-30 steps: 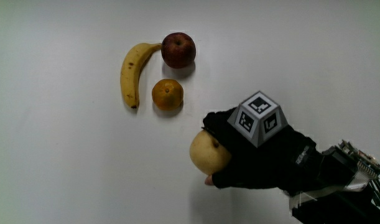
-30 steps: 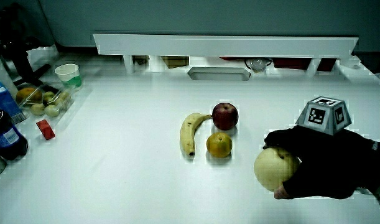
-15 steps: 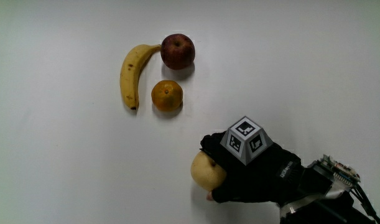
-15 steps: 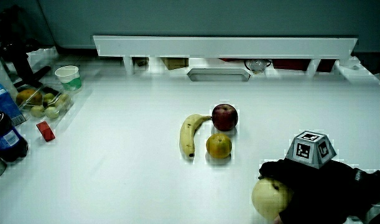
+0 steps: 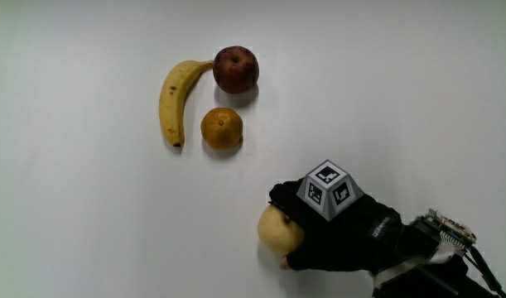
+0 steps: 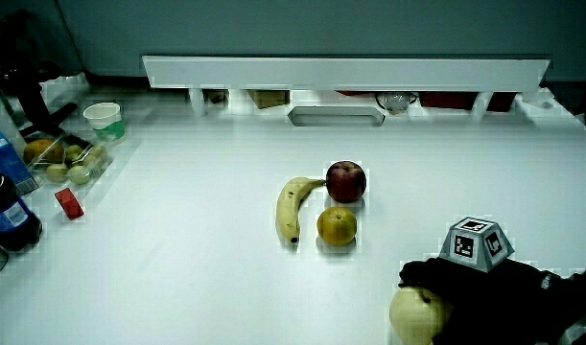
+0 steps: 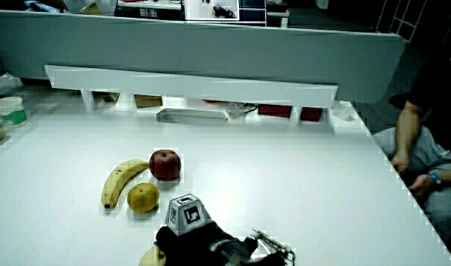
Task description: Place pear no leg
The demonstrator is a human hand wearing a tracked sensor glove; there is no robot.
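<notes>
A pale yellow pear lies on the white table, nearer to the person than the orange. The gloved hand is curled around the pear, its patterned cube facing up. In both side views the pear shows at the fingertips, low over or on the table; contact with the table is unclear. A banana, a red apple and the orange form a group farther from the person.
In a side view a white cup, a tray of small fruit, a dark bottle and a red item stand near the table's edge. A low white partition with a grey tray before it closes the table.
The hand with the pear has moved nearer to the person and lower toward the table. The banana, apple and orange have stayed in place.
</notes>
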